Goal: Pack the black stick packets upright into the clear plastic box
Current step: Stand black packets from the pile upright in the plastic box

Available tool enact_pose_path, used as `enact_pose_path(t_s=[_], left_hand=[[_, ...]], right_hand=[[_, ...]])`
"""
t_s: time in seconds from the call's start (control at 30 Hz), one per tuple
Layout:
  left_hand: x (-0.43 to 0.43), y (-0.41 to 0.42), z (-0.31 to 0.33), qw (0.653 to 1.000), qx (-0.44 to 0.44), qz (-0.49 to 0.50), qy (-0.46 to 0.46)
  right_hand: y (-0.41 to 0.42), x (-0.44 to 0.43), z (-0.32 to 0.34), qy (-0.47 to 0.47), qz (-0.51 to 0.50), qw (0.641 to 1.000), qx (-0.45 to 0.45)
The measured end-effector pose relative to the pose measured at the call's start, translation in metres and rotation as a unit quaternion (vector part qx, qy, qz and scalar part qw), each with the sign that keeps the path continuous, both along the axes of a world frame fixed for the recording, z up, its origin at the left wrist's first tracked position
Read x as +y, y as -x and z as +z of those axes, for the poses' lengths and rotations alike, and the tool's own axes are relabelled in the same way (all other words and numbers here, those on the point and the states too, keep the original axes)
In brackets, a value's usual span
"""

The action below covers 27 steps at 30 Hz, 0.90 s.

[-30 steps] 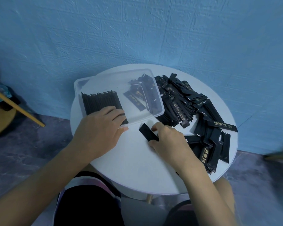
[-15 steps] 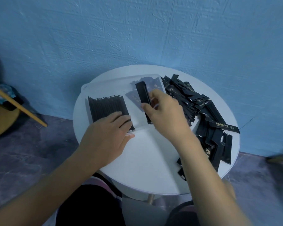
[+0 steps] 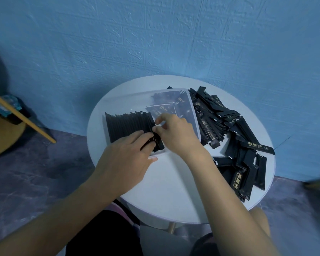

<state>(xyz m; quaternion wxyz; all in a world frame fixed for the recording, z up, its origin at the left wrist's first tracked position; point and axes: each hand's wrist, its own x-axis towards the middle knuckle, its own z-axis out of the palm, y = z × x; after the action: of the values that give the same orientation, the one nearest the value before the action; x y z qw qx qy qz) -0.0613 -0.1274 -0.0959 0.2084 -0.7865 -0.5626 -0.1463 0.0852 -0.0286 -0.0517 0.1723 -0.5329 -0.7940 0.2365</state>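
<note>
White round table (image 3: pixel 166 182) is standing against a blue textured wall (image 3: pixel 155 43). Your right hand (image 3: pixel 175 133) is pinching one packet (image 3: pixel 158 145) at the right end of the upright row (image 3: pixel 127 124) in the clear box (image 3: pixel 194 115); your left hand (image 3: pixel 124 163) is resting straight-fingered on it.

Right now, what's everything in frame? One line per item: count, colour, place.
table: 1, white, round, centre
clear plastic box: 1, transparent, on the table's far left part
upright packets: one dense row, too many to count, black, left half of the box
held packet: 1, black, at the row's right end
loose packets: one big pile, uncounted, black with gold print, on the table right of the box
wooden stick: 1, yellowish, slanted, far left
wall: blue, textured, behind the table
floor: dark, mottled
left hand: straight fingers rest on the row's near end
right hand: pinch grip on the held packet
</note>
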Motion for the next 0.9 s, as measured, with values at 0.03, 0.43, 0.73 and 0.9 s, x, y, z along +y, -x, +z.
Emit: enact_pose_path(t_s=[0.03,0.43,0.73,0.9], left_hand=[[-0.0008,-0.0006,0.0012,1.0,0.0,0.006,0.001],[0.0002,-0.0017,0.0,1.0,0.01,-0.002,0.012],[0.0005,-0.0013,0.0029,0.999,0.011,-0.001,0.032],[0.0048,-0.0005,0.0025,0.999,0.019,-0.02,0.016]], right_hand=[[0.0005,-0.0001,0.0002,0.012,0.002,1.0,0.004],[-0.0029,0.0005,-0.0027,0.066,0.006,0.997,0.042],[-0.0044,-0.0014,-0.0051,0.075,0.007,0.996,0.042],[-0.0055,-0.0012,-0.0037,0.078,0.002,0.996,0.039]])
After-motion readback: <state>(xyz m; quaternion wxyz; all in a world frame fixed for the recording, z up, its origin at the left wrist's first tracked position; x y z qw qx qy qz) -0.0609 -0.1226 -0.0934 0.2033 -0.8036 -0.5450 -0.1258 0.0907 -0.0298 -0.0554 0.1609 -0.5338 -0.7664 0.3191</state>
